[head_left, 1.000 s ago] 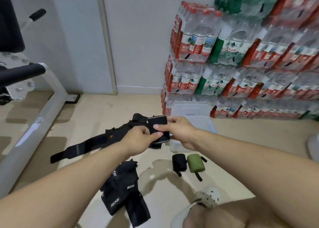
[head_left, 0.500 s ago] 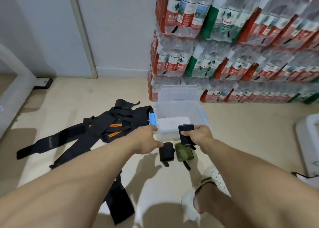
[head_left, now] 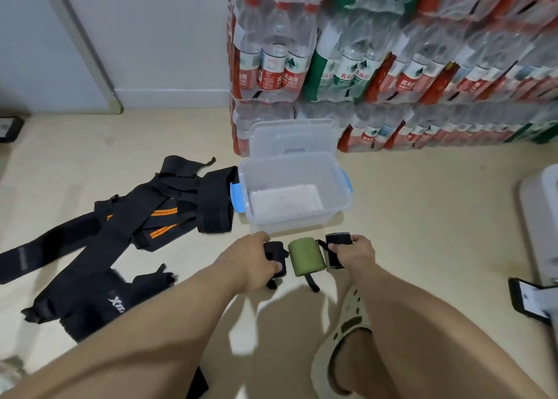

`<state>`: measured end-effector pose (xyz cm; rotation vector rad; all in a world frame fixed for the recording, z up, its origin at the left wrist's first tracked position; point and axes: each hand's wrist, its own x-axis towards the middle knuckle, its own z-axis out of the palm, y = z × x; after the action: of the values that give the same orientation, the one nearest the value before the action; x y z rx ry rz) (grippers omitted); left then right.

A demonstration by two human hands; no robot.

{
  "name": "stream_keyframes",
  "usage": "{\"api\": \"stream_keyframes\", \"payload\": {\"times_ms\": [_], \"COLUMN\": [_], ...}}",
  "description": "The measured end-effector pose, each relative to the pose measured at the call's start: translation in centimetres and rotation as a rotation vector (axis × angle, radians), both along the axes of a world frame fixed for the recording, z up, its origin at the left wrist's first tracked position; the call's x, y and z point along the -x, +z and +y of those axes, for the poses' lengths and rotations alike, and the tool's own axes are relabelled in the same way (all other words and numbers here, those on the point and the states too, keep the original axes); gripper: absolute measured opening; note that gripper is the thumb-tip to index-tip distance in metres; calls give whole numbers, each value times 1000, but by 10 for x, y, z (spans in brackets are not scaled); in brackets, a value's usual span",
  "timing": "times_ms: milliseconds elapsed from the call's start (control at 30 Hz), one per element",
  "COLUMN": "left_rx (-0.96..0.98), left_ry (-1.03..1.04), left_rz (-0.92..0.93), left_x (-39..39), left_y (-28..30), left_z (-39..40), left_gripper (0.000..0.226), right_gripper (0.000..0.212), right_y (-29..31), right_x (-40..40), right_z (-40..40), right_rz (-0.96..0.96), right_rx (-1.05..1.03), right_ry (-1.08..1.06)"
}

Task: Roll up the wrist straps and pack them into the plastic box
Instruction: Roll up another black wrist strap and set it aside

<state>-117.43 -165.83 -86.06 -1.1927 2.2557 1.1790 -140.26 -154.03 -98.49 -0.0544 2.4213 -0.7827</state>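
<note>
- The left hand [head_left: 253,261] curls its fingers round a black roll [head_left: 275,258] on the floor, at about 6 o'clock from the box [head_left: 294,191].
- The right hand [head_left: 354,252] grips another black roll [head_left: 335,249], thumb pressed on its near face, fingers wrapped behind.
- A green roll [head_left: 305,256] lies on the floor between the two black ones, just beside each; a dark tab [head_left: 312,284] sticks out from its near end toward 6 o'clock.
- The box is clear plastic with blue latches [head_left: 235,197] on both sides; it stands open on the floor, a white patch showing at its bottom, no rolls inside it.
- Its lid [head_left: 293,137] leans at 12 o'clock against stacked packs of water bottles [head_left: 362,66].
- At 9 o'clock from the box, touching its left latch, lies a heap of unrolled black straps [head_left: 136,217], some with orange stripes.
- More black straps [head_left: 90,302] lie at 8 o'clock, nearer the left forearm.
- A foot in a pale clog [head_left: 347,332] rests on the floor below the right forearm.
- A phone [head_left: 528,299] lies at the far right edge, at 4 o'clock from the box.
</note>
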Motion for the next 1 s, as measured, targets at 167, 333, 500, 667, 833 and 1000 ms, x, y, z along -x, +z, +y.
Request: {"api": "stream_keyframes", "payload": {"times_ms": [167, 333, 500, 667, 833, 1000], "left_rx": [-2, -18, -24, 3, 80, 125], "left_ry": [-28, 30, 62, 82, 75, 120], "left_rz": [-74, -96, -107, -80, -78, -88], "left_x": [4, 0, -7, -17, -44, -86], "left_y": [-9, -12, -12, -1, 20, 42], "left_z": [0, -7, -16, -26, -41, -55], "left_gripper": [52, 58, 63, 65, 63, 60], "right_gripper": [57, 38, 34, 53, 46, 38], "right_y": [-24, -46, -54, -49, -28, 9], "right_x": [17, 25, 25, 17, 16, -5], "right_z": [3, 7, 4, -4, -4, -15], "right_rz": [4, -23, -73, -48, 39, 173], "right_rx": [-50, -100, -98, -91, -50, 52], "right_ry": [28, 70, 176, 171, 99, 99]}}
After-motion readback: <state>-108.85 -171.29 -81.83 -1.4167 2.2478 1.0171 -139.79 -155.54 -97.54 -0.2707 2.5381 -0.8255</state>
